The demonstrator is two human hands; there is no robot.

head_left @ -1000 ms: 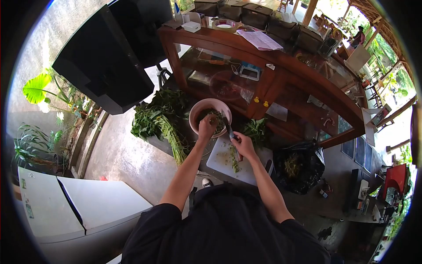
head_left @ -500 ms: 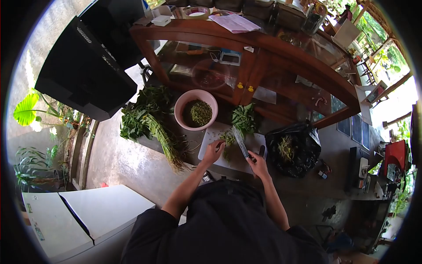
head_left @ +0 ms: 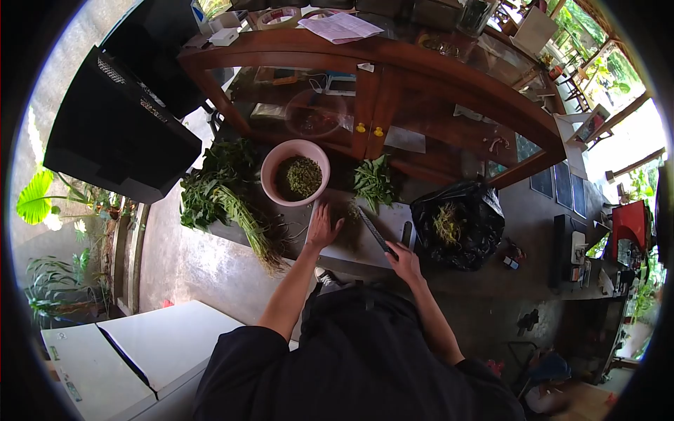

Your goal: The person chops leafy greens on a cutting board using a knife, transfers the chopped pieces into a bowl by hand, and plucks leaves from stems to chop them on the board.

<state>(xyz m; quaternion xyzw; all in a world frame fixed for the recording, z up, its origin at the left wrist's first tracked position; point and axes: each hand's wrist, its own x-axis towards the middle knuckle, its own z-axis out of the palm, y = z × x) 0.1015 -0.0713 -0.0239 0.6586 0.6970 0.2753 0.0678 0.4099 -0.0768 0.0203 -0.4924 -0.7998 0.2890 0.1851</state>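
Note:
My left hand point(head_left: 324, 227) lies with its fingers stretched out at the left part of the white cutting board point(head_left: 394, 215), just below the pink bowl point(head_left: 265, 174). Chopped greens point(head_left: 304, 177) fill part of that bowl. In my right hand point(head_left: 404, 264) is a knife point(head_left: 373, 229), its blade slanting up and left over the board. A few small green bits point(head_left: 352, 208) lie near the blade tip. Behind the board rests a leafy bunch of greens point(head_left: 374, 181), its stems reaching onto the board's edge.
A larger bunch of greens with roots point(head_left: 239, 210) lies left of the bowl. To the right, an open black plastic bag point(head_left: 484, 221) holds pale root trimmings point(head_left: 447, 224). Behind stands a wooden glass-door cabinet point(head_left: 368, 112). A white fridge-like box point(head_left: 168, 337) is at lower left.
My left hand has moved left and its fingers have opened out flat. The chopped greens that lay on the board are mostly gone from it. The knife blade has swung lower, pointing further left.

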